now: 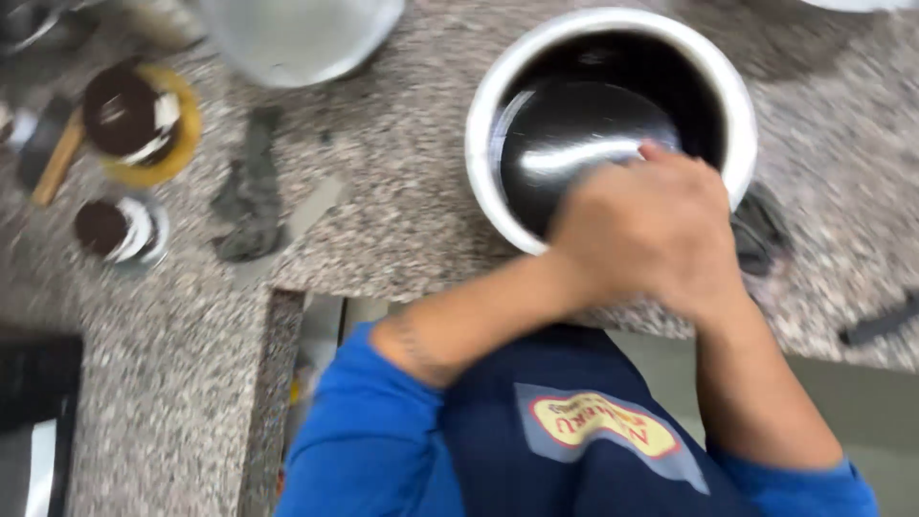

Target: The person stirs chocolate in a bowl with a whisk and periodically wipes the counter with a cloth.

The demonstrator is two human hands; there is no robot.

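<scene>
Your two hands meet at the near rim of the big round metal pot [728, 105], which stands on the speckled granite counter [402, 182]. Your left hand [622, 230] lies on top, closed like a loose fist, and its fingers reach over the rim into the dark inside of the pot. Your right hand is under the left one and almost all hidden; only its forearm shows, so I cannot tell if it is closed or holds something. The picture is blurred, and whether the left hand grips anything is also not clear.

Left of the pot, well apart, a dark grey cloth [247, 191] lies on the counter. Farther left of the pot stand a yellow-rimmed container [144, 120] with dark content and a smaller jar [120, 230], and a wooden handle [57, 163] lies beside them.
</scene>
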